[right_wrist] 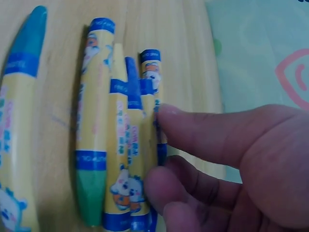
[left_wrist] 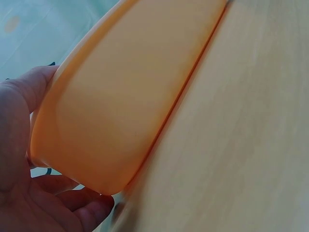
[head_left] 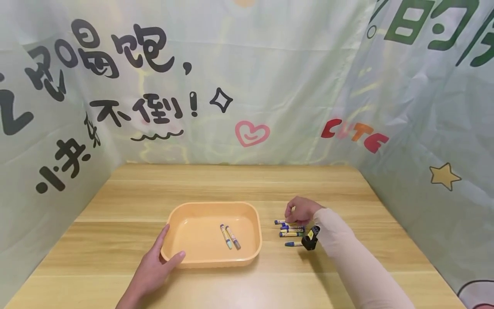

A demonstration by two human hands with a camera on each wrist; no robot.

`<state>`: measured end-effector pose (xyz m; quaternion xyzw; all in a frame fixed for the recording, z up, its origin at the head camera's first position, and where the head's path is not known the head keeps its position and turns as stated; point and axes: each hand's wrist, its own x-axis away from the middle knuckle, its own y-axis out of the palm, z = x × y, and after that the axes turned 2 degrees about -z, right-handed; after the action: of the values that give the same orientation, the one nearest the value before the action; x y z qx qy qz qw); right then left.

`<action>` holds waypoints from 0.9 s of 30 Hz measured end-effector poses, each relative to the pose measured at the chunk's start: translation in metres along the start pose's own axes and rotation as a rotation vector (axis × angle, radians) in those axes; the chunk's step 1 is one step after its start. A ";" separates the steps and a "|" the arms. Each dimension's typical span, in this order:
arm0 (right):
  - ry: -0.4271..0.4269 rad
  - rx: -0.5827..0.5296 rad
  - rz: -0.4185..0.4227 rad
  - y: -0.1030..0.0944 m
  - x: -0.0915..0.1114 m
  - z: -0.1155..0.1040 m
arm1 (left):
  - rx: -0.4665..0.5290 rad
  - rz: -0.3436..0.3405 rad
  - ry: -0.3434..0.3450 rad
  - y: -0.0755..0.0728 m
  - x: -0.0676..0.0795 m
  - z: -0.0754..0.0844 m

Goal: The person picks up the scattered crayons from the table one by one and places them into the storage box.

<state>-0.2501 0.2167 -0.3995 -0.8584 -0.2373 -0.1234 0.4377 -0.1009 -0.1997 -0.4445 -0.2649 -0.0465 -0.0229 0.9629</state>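
The tray [head_left: 210,261] is gripped at its left end by the left hand [head_left: 152,267]. Beside it on the desk [head_left: 328,184], the far crayon [right_wrist: 152,75] is touched by the right hand [head_left: 304,210], apparently being picked out; pinching cannot be confirmed. Next, a secure pinch seems needed.

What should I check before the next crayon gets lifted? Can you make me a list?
1. Tray held: ok. The left hand grips its left end.
2. Room in the tray: ok. Two crayons lie in it, with bare floor around them.
3. Right hand at the pile: ok. Its thumb is at the far crayon.
4. Firm pinch on that crayon: cannot tell. The fingers hide part of it.
5. Crayons on the table spread out: not ok. Most are bunched together; the blue-tipped crayon lies apart.
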 end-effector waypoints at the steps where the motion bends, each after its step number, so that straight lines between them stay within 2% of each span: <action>1: -0.006 0.010 0.006 0.001 0.000 0.001 | 0.004 0.000 0.007 0.000 0.000 0.000; 5: -0.009 0.024 0.023 0.003 -0.002 0.004 | 0.011 0.005 0.018 0.000 -0.001 -0.001; 11: -0.024 0.092 0.026 0.003 -0.004 0.006 | -0.014 0.001 -0.013 0.001 0.001 -0.001; 19: -0.024 0.148 0.040 -0.004 -0.005 0.010 | 0.034 0.017 0.033 0.001 -0.001 0.001; 27: -0.062 0.205 0.094 -0.005 -0.005 0.007 | 0.015 0.019 0.037 0.001 -0.001 -0.001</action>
<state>-0.2565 0.2236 -0.4026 -0.8227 -0.2215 -0.0509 0.5210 -0.1014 -0.1994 -0.4462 -0.2577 -0.0262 -0.0186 0.9657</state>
